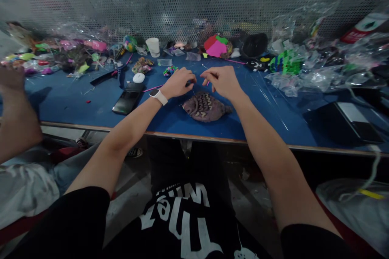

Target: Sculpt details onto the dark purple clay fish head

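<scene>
A brownish-purple clay fish (206,107) with light wavy strips on its side lies on the blue table in front of me. Just above its head end, my left hand (180,82) has its fingers curled into a pinch; anything between them is too small to make out. My right hand (223,83) hovers over the fish's upper side, thumb and fingers drawn together. A bit of pink shows under those fingers, and a thin pale-tipped stick (204,66) shows just beyond them. Whether the hand holds either is unclear. Behind my left hand is a multicoloured clay lump (170,71).
Left of my hands are a black phone (129,98), a white mouse-shaped object (139,77) and a paper cup (152,47). Plastic wrapping (316,73) and a dark box-like device (343,123) are on the right. Another person's arm (15,109) is at far left.
</scene>
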A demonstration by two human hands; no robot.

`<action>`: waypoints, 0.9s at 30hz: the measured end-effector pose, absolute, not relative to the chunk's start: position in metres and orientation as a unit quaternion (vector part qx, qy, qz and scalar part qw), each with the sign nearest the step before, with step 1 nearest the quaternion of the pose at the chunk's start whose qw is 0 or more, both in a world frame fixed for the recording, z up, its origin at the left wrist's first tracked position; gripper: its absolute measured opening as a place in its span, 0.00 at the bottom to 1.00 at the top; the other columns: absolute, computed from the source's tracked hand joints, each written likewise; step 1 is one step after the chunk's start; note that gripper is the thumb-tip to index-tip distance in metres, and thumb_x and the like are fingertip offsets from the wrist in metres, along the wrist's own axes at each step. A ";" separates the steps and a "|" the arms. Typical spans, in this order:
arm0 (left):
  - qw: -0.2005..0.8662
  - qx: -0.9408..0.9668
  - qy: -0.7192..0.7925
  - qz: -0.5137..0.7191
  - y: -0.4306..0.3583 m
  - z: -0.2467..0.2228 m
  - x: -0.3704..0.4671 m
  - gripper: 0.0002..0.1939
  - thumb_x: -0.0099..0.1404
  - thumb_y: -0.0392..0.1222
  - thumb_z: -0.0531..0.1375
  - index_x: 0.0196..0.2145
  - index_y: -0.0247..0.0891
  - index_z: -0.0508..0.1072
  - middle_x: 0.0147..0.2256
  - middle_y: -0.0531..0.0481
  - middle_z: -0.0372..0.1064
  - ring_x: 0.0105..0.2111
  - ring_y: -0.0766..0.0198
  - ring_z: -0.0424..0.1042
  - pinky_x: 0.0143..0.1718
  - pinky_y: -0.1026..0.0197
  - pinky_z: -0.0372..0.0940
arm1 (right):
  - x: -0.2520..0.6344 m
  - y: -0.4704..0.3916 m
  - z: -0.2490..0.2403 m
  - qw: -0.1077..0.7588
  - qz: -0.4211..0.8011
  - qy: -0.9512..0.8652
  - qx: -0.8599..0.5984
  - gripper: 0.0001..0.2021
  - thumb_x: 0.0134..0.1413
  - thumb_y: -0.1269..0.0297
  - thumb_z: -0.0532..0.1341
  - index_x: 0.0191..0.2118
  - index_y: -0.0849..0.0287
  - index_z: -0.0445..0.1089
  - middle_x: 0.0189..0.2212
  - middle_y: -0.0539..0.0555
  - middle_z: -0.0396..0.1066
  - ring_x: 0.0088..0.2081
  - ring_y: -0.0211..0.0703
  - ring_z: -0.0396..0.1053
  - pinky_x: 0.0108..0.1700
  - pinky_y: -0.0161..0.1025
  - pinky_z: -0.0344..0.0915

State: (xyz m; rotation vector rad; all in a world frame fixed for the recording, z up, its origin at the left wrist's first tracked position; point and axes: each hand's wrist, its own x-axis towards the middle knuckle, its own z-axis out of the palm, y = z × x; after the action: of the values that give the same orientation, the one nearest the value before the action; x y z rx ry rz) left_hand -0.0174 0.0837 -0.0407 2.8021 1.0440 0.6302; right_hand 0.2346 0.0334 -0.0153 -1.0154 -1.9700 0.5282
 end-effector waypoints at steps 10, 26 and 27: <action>0.034 0.895 0.385 0.221 0.075 -0.030 -0.014 0.15 0.74 0.39 0.61 0.53 0.40 0.84 0.43 0.43 0.85 0.46 0.49 0.82 0.54 0.49 0.72 | 0.236 0.036 -0.022 0.451 0.206 -0.759 -0.421 0.20 0.66 0.38 0.74 0.37 0.50 0.79 0.30 0.53 0.81 0.25 0.48 0.74 0.31 0.51 0.75; 0.053 0.897 0.335 0.285 0.062 -0.023 -0.009 0.11 0.76 0.41 0.63 0.55 0.42 0.75 0.53 0.39 0.77 0.49 0.48 0.79 0.54 0.46 0.73 | 0.235 0.041 -0.022 0.423 0.134 -0.788 -0.426 0.13 0.65 0.46 0.75 0.41 0.48 0.81 0.42 0.57 0.80 0.38 0.56 0.77 0.46 0.58 0.77; 0.058 0.901 0.326 0.279 0.061 -0.024 -0.008 0.11 0.77 0.43 0.64 0.54 0.43 0.74 0.54 0.39 0.77 0.49 0.48 0.79 0.54 0.46 0.73 | 0.234 0.041 -0.022 0.428 0.138 -0.784 -0.428 0.15 0.63 0.45 0.76 0.41 0.49 0.80 0.41 0.56 0.81 0.36 0.54 0.77 0.45 0.57 0.76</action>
State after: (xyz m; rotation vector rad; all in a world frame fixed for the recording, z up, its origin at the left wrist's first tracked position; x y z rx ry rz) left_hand -0.0075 0.0614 -0.0242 2.7322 0.9868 0.8468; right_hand 0.2343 0.0406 -0.0222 -1.0696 -1.9563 0.3449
